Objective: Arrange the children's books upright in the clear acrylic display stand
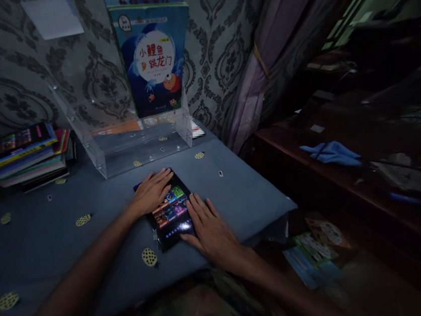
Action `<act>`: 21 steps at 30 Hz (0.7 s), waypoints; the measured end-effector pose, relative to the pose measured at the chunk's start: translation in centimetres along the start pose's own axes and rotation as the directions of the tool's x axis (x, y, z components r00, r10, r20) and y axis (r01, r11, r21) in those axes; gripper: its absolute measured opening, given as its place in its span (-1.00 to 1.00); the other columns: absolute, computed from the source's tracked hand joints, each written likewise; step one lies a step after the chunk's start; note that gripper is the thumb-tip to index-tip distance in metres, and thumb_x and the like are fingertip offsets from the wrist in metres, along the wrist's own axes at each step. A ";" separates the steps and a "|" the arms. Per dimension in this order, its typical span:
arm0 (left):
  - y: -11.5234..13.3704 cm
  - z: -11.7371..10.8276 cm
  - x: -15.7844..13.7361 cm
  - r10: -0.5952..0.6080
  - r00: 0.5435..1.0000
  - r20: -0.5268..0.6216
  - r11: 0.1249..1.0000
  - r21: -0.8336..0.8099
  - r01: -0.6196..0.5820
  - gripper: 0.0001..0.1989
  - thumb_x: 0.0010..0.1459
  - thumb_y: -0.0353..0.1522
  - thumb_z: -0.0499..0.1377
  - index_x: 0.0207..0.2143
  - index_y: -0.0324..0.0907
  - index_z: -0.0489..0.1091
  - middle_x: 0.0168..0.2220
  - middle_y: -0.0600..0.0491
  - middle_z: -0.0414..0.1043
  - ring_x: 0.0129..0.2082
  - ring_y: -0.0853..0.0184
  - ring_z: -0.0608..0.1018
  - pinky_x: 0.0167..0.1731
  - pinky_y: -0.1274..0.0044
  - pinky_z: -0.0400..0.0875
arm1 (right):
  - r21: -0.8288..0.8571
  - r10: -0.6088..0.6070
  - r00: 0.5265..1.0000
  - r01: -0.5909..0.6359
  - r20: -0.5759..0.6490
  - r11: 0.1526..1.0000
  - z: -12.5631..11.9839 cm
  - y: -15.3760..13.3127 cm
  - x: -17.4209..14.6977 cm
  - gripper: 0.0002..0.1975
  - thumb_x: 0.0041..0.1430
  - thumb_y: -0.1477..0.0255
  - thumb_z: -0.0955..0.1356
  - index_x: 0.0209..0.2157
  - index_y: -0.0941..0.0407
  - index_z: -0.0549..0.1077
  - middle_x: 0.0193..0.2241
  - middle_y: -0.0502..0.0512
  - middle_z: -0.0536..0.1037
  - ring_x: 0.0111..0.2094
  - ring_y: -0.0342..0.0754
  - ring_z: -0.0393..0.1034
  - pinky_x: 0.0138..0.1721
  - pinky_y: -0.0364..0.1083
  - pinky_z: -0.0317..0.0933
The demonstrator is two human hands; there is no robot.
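A dark book [175, 228] with small colourful pictures on its glossy cover lies flat near the front edge of the table. Across its upper left part rests my left hand [153, 192], palm down with the fingers stretched out. My right hand [213, 231] lies along the book's right side, fingers extended and thumb towards its lower edge. Neither hand is wrapped around the book. Behind it stands a clear acrylic rack [141, 148], with an upright blue picture book [161, 92] at its right end.
A stack of books [31, 153] lies at the left of the cloth-covered table [111, 255]. Patterned wallpaper and a tied curtain [251, 82] are behind. At the right, a blue cloth [332, 154] lies on a dark red surface. Several picture books [313, 258] lie lower down.
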State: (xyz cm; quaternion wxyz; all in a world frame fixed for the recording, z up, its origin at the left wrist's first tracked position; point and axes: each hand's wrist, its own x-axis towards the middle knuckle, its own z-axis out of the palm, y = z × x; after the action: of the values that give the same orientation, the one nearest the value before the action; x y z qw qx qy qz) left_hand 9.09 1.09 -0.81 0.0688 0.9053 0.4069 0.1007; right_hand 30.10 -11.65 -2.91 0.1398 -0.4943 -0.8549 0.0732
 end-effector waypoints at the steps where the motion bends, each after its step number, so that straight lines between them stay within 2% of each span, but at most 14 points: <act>1: 0.2 0.0 0.0 -0.031 1.000 -0.003 0.999 0.016 0.031 -0.48 0.40 -0.23 -0.17 0.32 -0.23 0.11 0.37 -0.07 0.06 0.38 0.22 0.09 0.33 0.21 -0.04 | -0.010 0.004 1.000 -0.004 -0.002 1.000 0.0 -0.1 -0.1 -0.16 0.33 -0.02 0.15 0.34 0.37 0.04 0.34 0.52 0.04 0.39 0.28 -0.17 0.31 0.34 -0.09; 5: 1.1 0.2 -0.5 -0.176 0.984 -0.041 0.982 0.063 0.178 -0.45 0.40 -0.17 -0.15 0.33 -0.23 0.10 0.38 -0.12 0.03 0.39 0.13 0.07 0.33 0.14 -0.09 | -0.021 -0.004 1.000 0.004 -0.013 1.000 0.2 -0.1 -0.3 -0.17 0.33 0.00 0.16 0.38 0.31 -0.04 0.35 0.49 0.05 0.39 0.27 -0.14 0.30 0.33 -0.06; 7: 1.8 0.4 -1.2 -0.210 0.976 -0.052 0.975 0.063 0.213 -0.41 0.40 -0.11 -0.16 0.33 -0.22 0.09 0.38 -0.14 0.02 0.39 0.12 0.05 0.33 0.13 -0.12 | -0.022 -0.013 1.000 0.013 -0.018 1.000 0.4 0.0 -0.4 -0.18 0.34 0.02 0.16 0.38 0.30 -0.08 0.35 0.49 0.05 0.39 0.27 -0.14 0.30 0.33 -0.05; 11: 4.4 1.0 -4.5 -0.121 0.992 -0.033 0.992 0.017 0.122 -0.27 0.35 0.06 -0.21 0.37 -0.23 -0.01 0.39 -0.15 -0.01 0.41 0.13 0.00 0.35 0.16 -0.19 | -0.026 -0.031 0.999 0.030 -0.025 0.999 0.7 0.3 -0.5 -0.19 0.35 0.06 0.17 0.40 0.28 -0.14 0.35 0.48 0.04 0.39 0.27 -0.15 0.29 0.32 -0.04; 15: 7.2 1.3 -8.2 -0.028 1.000 -0.011 1.000 -0.006 0.028 -0.24 0.35 0.07 -0.26 0.38 -0.25 -0.08 0.40 -0.16 -0.06 0.41 0.15 -0.05 0.35 0.21 -0.23 | -0.034 -0.063 0.997 0.062 -0.035 0.998 0.7 0.2 -0.9 -0.16 0.33 0.03 0.18 0.40 0.27 -0.17 0.35 0.50 0.04 0.38 0.27 -0.13 0.29 0.33 -0.02; 18: 8.3 1.0 -10.2 -0.009 1.000 0.028 1.000 -0.008 0.009 -0.21 0.33 0.09 -0.24 0.40 -0.25 -0.15 0.41 -0.18 -0.10 0.42 0.12 -0.09 0.35 0.19 -0.25 | -0.053 -0.112 0.993 0.109 -0.040 0.993 0.6 -0.4 -2.0 -0.08 0.29 0.02 0.24 0.40 0.28 -0.22 0.35 0.51 0.03 0.38 0.28 -0.11 0.28 0.32 0.03; 21: 8.8 0.4 -11.8 0.059 0.996 0.061 0.998 -0.030 -0.057 -0.05 0.22 0.20 -0.15 0.41 -0.24 -0.26 0.41 -0.22 -0.15 0.42 0.06 -0.10 0.34 0.15 -0.27 | -0.076 -0.136 0.988 0.130 -0.075 0.989 0.7 -1.1 -3.6 -0.04 0.27 0.09 0.30 0.41 0.27 -0.28 0.35 0.49 0.06 0.37 0.29 -0.07 0.26 0.32 0.07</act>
State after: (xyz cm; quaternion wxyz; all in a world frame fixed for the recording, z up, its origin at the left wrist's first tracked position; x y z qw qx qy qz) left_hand 7.93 -13.57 -0.90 0.0911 0.9183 0.3768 0.0802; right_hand 30.64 -15.31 -3.90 0.1609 -0.4434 -0.8817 0.0134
